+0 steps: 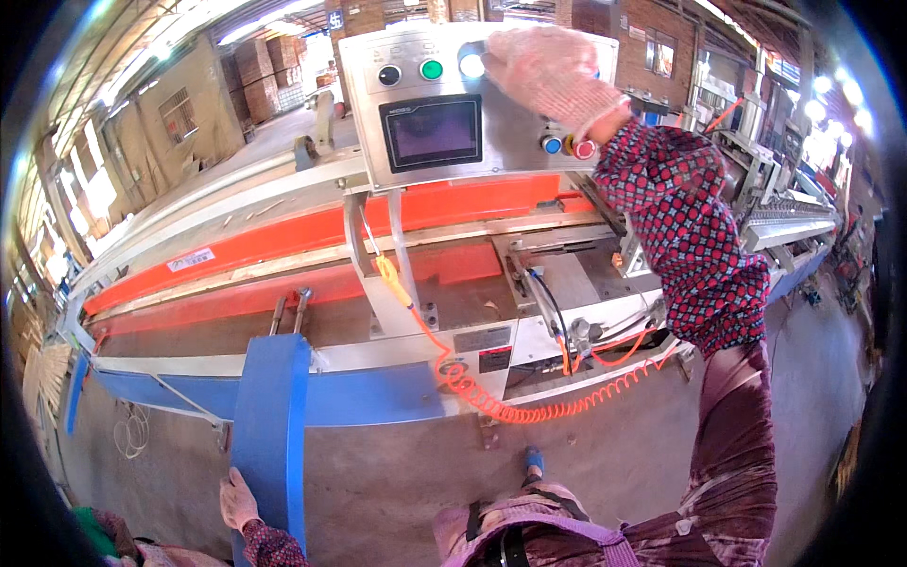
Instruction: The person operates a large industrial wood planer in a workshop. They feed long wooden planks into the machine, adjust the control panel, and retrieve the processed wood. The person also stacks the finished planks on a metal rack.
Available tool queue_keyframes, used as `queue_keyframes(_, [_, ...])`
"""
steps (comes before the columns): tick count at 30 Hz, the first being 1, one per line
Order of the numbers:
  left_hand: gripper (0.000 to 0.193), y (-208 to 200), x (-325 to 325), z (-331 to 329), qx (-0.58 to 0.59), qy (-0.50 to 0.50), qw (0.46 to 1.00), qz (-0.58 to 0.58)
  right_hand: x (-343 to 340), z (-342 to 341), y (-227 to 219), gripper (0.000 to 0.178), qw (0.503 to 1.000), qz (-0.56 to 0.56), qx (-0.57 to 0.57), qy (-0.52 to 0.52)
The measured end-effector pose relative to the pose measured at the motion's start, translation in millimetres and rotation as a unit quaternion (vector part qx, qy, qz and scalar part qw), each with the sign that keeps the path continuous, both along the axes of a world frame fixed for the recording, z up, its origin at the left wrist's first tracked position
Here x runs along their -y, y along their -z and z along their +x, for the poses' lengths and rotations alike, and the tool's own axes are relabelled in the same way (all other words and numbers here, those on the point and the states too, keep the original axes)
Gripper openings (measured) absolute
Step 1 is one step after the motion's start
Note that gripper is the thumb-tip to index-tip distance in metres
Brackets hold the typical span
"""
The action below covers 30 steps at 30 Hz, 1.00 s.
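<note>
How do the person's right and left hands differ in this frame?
The right hand is raised in front of the control panel, while the left hand is low, beside the blue beam. The right hand looks larger in the picture than the left hand. A long stretch of the right sleeve shows; only a little of the left sleeve does. Both hands look gloved in pale pink, with patterned sleeves.

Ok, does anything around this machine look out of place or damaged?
Nothing looks clearly damaged or spilled. One untidy spot: what looks like a pale cord lies in loose loops on the floor, left of the blue beam, rather than tidied away.
</note>
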<state>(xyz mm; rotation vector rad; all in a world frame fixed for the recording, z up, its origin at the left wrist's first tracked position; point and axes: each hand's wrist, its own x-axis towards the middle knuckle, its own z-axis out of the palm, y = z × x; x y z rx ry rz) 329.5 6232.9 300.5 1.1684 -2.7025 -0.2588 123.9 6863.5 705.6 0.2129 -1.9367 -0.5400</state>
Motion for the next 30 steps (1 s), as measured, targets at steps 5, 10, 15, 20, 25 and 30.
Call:
queue_keyframes(5, [0.066, -7, 2, 4, 0.016, -0.018, 1.0, 0.003, 83, -12, -5, 0.026, 0.991, -0.042, 0.098, -0.077])
queue_keyframes(10, [0.065, -9, -6, 2, 0.017, -0.021, 1.0, -0.009, 112, -39, -3, 0.023, 0.995, 0.024, 0.092, -0.013])
queue_keyframes(15, [0.065, 4, 3, 0, 0.005, -0.005, 1.0, -0.007, 92, -80, 9, 0.026, 0.977, -0.093, 0.111, -0.157])
queue_keyframes(20, [0.065, 0, 6, 4, 0.006, -0.001, 1.0, 0.006, 101, -45, 11, 0.027, 0.768, -0.461, 0.348, -0.277])
queue_keyframes(25, [0.065, -19, -11, 3, 0.024, -0.021, 0.999, 0.026, 55, -15, 20, 0.033, 0.957, -0.189, 0.103, -0.196])
queue_keyframes(30, [0.063, 2, 1, 0, -0.021, -0.001, 1.0, 0.002, 24, 14, 38, 0.032, 0.975, -0.158, 0.046, -0.15])
